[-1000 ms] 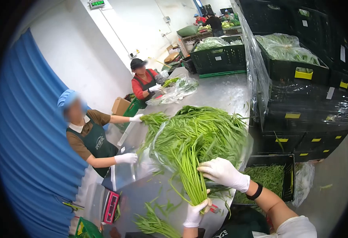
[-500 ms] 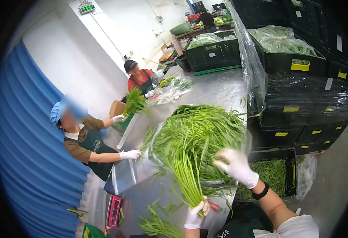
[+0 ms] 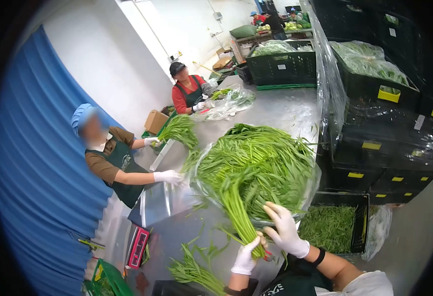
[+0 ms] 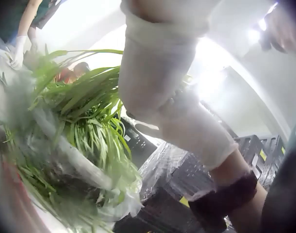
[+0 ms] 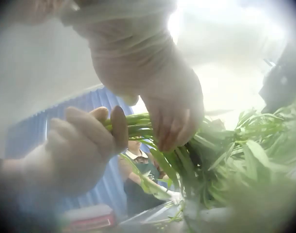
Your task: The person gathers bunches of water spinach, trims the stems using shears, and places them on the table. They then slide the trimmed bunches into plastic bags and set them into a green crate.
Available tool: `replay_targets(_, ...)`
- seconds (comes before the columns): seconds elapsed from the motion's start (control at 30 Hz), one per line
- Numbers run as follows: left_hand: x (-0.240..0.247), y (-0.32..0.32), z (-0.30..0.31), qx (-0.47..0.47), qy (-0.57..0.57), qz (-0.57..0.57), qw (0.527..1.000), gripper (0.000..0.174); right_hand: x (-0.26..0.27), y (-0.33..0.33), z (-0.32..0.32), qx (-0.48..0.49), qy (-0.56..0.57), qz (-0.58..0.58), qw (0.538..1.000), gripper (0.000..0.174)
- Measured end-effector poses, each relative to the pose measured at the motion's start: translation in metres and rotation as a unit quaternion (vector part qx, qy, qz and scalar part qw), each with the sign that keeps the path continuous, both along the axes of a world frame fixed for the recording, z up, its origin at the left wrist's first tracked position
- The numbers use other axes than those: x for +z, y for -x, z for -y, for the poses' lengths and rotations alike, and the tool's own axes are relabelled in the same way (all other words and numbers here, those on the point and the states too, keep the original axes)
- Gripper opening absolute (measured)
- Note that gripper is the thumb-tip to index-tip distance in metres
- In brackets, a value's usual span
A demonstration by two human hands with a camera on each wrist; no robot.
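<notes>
In the head view, my gloved left hand (image 3: 248,254) grips the lower stems of a bunch of long-stemmed leafy greens (image 3: 239,209). The bunch stands at a slant in front of a big heap of the same greens (image 3: 270,153) in a clear plastic bag. Just right of the stems is my gloved right hand (image 3: 286,232), its fingers extended and spread apart. The right wrist view shows the right hand (image 5: 162,97) with its fingertips at the bunch's stems, while the left hand (image 5: 85,145) holds the stem ends.
Loose greens (image 3: 194,274) lie on the metal table (image 3: 167,237) near a red scale (image 3: 137,247). At right are stacked dark crates (image 3: 374,143) and a low crate of greens (image 3: 327,229). Across the table, a person in a blue cap (image 3: 115,158) holds another bunch (image 3: 179,129).
My right hand has left the upper stems and come down beside my left hand. The bunch now looks shorter and more raised. The blue-capped person has lifted a bunch from the heap.
</notes>
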State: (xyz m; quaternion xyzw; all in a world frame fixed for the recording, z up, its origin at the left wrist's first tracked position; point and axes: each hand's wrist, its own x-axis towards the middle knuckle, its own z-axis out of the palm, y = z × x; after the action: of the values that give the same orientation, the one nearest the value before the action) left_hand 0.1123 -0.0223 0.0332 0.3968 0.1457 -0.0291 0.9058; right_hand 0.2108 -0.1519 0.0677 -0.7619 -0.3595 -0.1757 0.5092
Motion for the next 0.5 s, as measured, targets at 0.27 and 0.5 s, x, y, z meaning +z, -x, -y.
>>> replay_targets(0.27,-0.044,-0.011,0.026,0.156,-0.075,-0.001,0.985,0.03,-0.031,0.019,-0.011,0.004,-0.025,0.196,0.98,0.035)
replay_targets(0.5,-0.015,-0.006,0.01,0.114,-0.235,-0.016,0.965,0.021,-0.026,0.006,-0.003,0.092,-0.015,-0.125,0.988,0.07)
